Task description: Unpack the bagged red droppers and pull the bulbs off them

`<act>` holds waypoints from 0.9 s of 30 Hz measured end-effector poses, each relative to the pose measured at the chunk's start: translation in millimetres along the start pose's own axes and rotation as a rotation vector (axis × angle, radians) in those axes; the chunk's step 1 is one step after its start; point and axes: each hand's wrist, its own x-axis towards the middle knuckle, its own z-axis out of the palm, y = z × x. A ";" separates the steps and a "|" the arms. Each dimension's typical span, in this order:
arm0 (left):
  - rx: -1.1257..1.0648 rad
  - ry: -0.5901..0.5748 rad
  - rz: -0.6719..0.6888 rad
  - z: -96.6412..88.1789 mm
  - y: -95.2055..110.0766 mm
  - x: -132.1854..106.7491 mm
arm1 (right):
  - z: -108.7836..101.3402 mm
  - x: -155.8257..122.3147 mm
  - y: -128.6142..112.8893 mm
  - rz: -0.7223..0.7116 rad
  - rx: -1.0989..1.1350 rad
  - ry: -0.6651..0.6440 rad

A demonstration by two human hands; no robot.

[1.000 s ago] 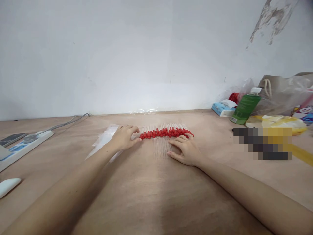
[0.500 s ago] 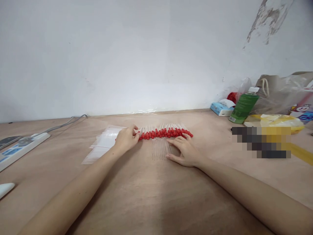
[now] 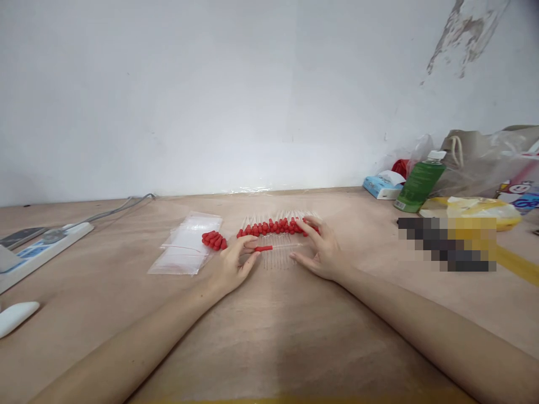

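Note:
A row of clear glass droppers with red rubber bulbs [image 3: 273, 227] lies on the wooden table [image 3: 269, 331]. One dropper [image 3: 275, 247] is held crosswise in front of the row: my left hand [image 3: 233, 264] pinches its red bulb end, and my right hand [image 3: 320, 249] holds the glass end. A small heap of loose red bulbs [image 3: 214, 239] lies to the left, beside a stack of clear zip bags [image 3: 185, 249].
A white power strip [image 3: 42, 252] with cable and a phone lie at the far left, a white object [image 3: 17, 317] nearer me. At the right stand a green bottle [image 3: 419, 182], a tissue pack [image 3: 381, 188], plastic bags [image 3: 484, 160] and a yellow packet [image 3: 475, 207].
My left hand left the row's left end and came nearer, uncovering the heap of red bulbs. Both hands now hold one dropper pulled out crosswise in front of the row.

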 end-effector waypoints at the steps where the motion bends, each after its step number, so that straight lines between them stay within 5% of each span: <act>1: 0.021 -0.008 0.019 -0.2 1.3 -0.7 | -0.5 0.0 -0.7 -0.050 -0.011 -0.023; 6: 0.105 0.008 0.146 -0.5 4.4 1.3 | -1.2 1.5 -5.8 -0.196 -0.036 -0.142; 10: 0.158 0.059 0.284 5.7 4.5 3.2 | 0.4 1.6 -8.2 -0.206 -0.041 -0.159; 16: 0.134 -0.018 0.389 15.8 2.0 8.8 | -0.1 0.7 -13.6 -0.263 0.002 -0.132; 27: 0.197 -0.128 0.391 13.6 0.7 5.3 | -2.4 -2.0 -14.5 -0.336 0.040 -0.093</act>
